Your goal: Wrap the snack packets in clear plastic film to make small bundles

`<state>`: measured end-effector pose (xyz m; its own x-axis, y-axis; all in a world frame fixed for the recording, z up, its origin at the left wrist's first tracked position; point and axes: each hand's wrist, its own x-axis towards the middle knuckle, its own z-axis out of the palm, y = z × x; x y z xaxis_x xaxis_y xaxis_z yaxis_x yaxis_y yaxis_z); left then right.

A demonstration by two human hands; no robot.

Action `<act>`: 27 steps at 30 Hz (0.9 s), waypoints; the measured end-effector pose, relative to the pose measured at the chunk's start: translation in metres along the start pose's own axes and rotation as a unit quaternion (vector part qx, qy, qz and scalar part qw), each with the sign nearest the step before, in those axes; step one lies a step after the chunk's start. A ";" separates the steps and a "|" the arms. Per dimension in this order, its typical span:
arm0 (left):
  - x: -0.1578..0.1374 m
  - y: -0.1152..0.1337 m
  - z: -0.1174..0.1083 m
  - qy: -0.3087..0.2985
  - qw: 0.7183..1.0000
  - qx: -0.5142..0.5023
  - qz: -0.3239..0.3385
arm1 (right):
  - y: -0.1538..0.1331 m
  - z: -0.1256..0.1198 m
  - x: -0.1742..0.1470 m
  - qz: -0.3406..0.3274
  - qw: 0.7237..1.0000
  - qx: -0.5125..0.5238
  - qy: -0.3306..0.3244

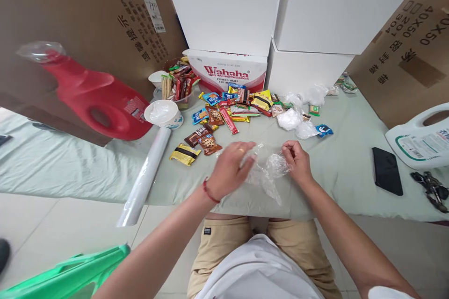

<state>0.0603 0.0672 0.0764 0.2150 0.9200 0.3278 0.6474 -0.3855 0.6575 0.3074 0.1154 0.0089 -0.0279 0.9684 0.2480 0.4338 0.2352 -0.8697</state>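
A crumpled clear plastic bag (268,173) lies on the green cloth in front of me, with a rounded bulge at its right side. My right hand (297,161) is closed, pinching the bag's right edge between thumb and fingers. Over the bag's left side, my left hand (233,166) is open, its fingers stretched out and the thumb apart. Whether its fingertips touch the plastic I cannot tell. Beyond the hands are a pile of wrapped snacks (242,101), a yellow snack packet (185,154) and several bunched plastic bags (290,119).
Left, a plastic roll (144,177) overhangs the table edge beside a paper bowl (164,114) and a red jug (100,96). Right are a phone (387,171), keys (430,189) and a white jug (423,138). A Wahaha carton (228,72) and white boxes (312,67) stand behind.
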 end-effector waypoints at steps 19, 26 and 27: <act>-0.099 -0.015 -0.019 -0.231 0.966 0.056 0.103 | 0.020 -0.053 0.033 0.085 0.996 -0.021 -0.003; -0.070 -0.002 0.018 -0.075 0.977 0.198 -0.020 | -0.037 -0.035 -0.040 0.027 0.990 -0.124 -0.059; -0.068 -0.007 0.024 -0.081 0.973 0.216 -0.021 | -0.035 -0.031 -0.051 0.030 0.988 -0.133 -0.069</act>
<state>0.0586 0.0084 0.0334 0.2718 0.9467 0.1728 0.8973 -0.3142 0.3101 0.3214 0.0552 0.0394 -0.1089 0.9865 0.1222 0.6600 0.1637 -0.7332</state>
